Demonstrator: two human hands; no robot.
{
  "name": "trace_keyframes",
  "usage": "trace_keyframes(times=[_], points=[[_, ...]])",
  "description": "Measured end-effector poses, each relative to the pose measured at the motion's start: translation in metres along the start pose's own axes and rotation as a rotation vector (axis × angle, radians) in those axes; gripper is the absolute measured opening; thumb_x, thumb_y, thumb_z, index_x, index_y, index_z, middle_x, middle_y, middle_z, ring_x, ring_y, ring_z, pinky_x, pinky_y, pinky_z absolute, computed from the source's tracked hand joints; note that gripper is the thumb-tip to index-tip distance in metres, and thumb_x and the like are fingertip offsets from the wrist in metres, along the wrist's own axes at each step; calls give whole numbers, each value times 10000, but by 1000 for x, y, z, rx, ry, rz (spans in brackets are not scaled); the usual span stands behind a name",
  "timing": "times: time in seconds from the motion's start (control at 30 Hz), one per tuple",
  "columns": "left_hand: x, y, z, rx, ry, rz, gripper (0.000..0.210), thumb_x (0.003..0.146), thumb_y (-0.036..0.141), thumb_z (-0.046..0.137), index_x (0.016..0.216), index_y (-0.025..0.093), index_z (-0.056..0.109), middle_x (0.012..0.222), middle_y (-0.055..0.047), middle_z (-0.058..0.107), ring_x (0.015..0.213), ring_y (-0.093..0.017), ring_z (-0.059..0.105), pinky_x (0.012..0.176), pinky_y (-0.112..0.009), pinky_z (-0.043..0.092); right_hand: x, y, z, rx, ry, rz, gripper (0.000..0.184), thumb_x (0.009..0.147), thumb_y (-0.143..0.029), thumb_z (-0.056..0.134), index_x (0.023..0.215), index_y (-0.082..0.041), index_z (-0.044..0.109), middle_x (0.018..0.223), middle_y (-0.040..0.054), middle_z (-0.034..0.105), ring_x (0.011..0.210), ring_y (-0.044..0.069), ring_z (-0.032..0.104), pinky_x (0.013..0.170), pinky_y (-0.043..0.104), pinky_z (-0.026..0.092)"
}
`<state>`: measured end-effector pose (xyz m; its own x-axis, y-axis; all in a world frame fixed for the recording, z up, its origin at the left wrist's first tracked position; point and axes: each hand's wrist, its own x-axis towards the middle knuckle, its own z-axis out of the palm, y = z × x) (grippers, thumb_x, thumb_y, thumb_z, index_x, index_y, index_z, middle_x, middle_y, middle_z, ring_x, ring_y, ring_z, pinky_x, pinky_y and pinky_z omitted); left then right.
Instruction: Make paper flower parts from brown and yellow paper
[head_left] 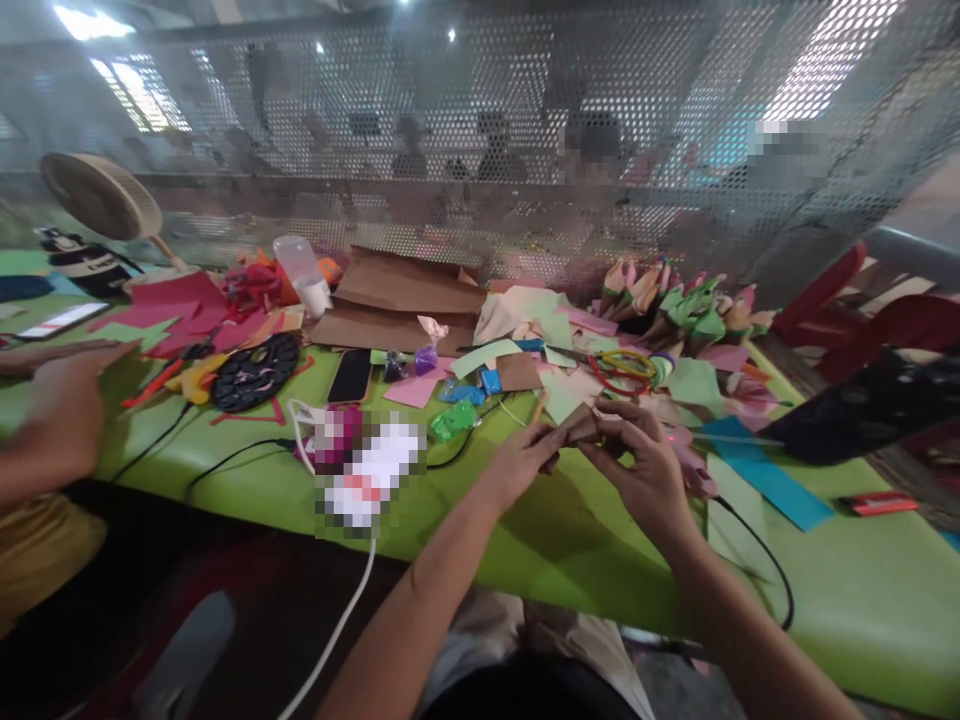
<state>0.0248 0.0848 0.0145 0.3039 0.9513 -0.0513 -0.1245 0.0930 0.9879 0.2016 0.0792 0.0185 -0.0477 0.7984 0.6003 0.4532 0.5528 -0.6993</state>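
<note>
Between both hands, just above the green table [525, 560], is a small folded piece of brown paper [580, 424]. My left hand [529, 458] pinches its left side with thumb and fingers. From the right, my right hand [637, 455] grips the same piece, its fingers bent around the upper edge. A bit of pale crumpled paper shows at the top of the brown piece, near the right fingertips. Beyond the hands lie cut papers in light green, pink and brown. A pink glue gun [690, 462] with a black cord rests beside my right hand.
A phone with a white cable [371, 475] lies left, near a dark phone [350, 377] and a black round tray [256, 372]. Paper flowers [697, 305] stand at the back right. Blue paper strips [772, 475] and a red cutter [877, 503] lie right. A co-worker's arm [56, 420] reaches in left.
</note>
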Motion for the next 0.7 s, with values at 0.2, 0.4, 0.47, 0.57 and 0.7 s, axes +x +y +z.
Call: trace_keyframes(times=[0.2,0.4,0.47,0.57,0.7], points=[[1,1,-1,-25,37,34,644,689,829,637,734,194,539,600,56,453,582,-99,422,590,-275,332,5,4,3,143,-151,159,150,851,-370,713,853,-225,748,951,70,727,841,228,676,718,359,552],[5,-6,0,-94,78,39,645,649,820,672,711,192,536,572,64,415,558,-91,384,558,-263,300,16,-3,0,86,-176,155,218,807,-427,745,758,-215,726,808,43,714,794,223,660,744,364,525],[6,-6,0,-145,92,30,636,620,796,708,731,192,543,572,66,419,553,-90,376,551,-257,291,21,-6,-2,76,-194,155,258,787,-456,758,725,-211,711,776,40,704,763,217,651,716,353,516],[8,-5,0,-184,153,29,582,664,754,694,749,194,560,565,64,421,539,-90,365,542,-253,278,37,-12,-6,91,-179,201,293,744,-484,781,718,-202,704,694,17,675,657,185,608,629,319,487],[9,-9,0,-144,212,44,490,774,667,643,674,196,549,553,54,422,511,-88,346,526,-256,257,73,-19,-1,170,-78,247,304,697,-467,806,788,-191,715,690,1,674,609,153,572,570,286,448]])
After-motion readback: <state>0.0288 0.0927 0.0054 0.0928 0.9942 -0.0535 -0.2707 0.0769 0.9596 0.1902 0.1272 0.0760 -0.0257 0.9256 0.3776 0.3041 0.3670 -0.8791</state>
